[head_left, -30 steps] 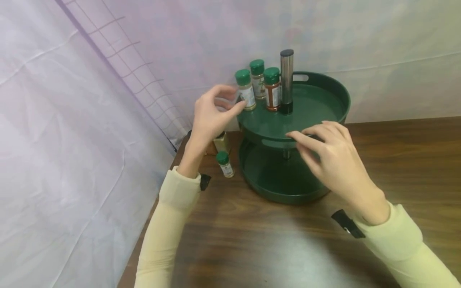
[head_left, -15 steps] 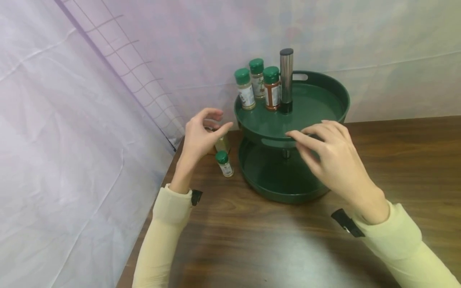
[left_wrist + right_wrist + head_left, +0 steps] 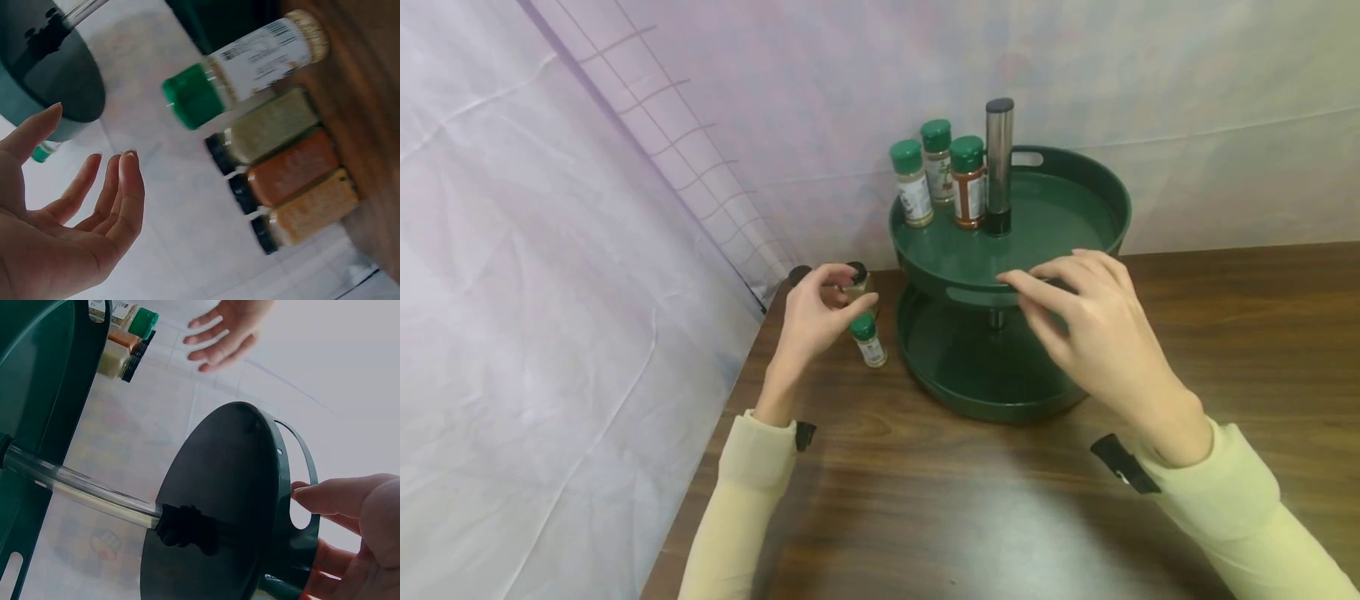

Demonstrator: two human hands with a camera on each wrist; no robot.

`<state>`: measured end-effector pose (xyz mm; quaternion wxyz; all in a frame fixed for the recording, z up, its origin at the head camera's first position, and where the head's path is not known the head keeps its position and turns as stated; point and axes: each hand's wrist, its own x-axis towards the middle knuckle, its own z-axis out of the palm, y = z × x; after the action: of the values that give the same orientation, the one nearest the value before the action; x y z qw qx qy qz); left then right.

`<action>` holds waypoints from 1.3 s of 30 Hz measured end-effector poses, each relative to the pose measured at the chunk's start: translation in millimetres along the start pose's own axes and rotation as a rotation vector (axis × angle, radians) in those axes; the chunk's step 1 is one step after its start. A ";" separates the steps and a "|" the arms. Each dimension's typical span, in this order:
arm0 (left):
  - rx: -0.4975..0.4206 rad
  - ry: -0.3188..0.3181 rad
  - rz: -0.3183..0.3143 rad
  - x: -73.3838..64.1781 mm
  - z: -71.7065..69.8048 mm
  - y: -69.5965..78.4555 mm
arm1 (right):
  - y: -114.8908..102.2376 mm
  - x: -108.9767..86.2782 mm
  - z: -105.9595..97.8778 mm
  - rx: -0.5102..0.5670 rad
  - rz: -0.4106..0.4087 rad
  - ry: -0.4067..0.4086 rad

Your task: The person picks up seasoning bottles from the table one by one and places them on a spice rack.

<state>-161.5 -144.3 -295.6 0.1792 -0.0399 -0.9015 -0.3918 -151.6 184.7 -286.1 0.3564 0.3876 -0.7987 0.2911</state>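
My left hand (image 3: 811, 321) hovers with parted fingers and nothing in it, left of a small green-capped spice jar (image 3: 872, 350) standing on the table. In the left wrist view, that spice jar (image 3: 259, 65) has a white label and stands beside three black-lidded glass jars (image 3: 294, 172) with green, orange and yellowish contents. With thumb and fingers, my right hand (image 3: 1086, 321) grips the front rim of a dark green two-tier tray (image 3: 1060, 208) at its handle slot; the right wrist view shows the thumb at that slot. Three green-capped spice jars (image 3: 914, 200) stand at the upper tier's left.
A metal post (image 3: 998, 167) rises through the upper tier. The lower tier (image 3: 992, 408) sits on the wooden table (image 3: 925, 500). White cloth (image 3: 820, 100) hangs behind and along the left, with a wire grid (image 3: 658, 92) at the back left corner.
My left hand has come away from the spice jar on the upper tier and moved down and left to the jars on the table. The right hand has stayed on the rim.
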 end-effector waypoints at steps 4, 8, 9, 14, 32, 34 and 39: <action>0.027 -0.017 -0.037 -6.0 4.5 -11.6 | 0.2 0.1 0.1 0.000 -0.004 0.006; 0.031 -0.030 -0.074 -10.3 8.8 -23.5 | 0.1 0.2 0.7 0.004 -0.006 0.014; 0.034 -0.032 -0.080 -11.1 9.8 -26.7 | 0.0 0.1 0.7 0.004 -0.005 0.014; 0.028 -0.043 -0.103 -15.5 15.3 -38.3 | -0.3 0.3 0.5 0.005 -0.005 0.011; 0.007 -0.046 -0.152 -24.5 30.5 -61.6 | -0.3 0.2 2.4 0.008 -0.007 0.018; 0.008 -0.038 -0.149 -24.5 31.9 -63.4 | -0.2 0.2 2.0 0.006 -0.006 0.017; 0.006 -0.031 -0.141 -23.8 33.5 -64.6 | 0.1 0.5 0.7 -0.003 0.000 0.008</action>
<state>-162.8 -163.1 -369.8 0.1374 0.0181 -0.9059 -0.4003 -152.2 184.1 -286.1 0.3601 0.3858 -0.7978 0.2917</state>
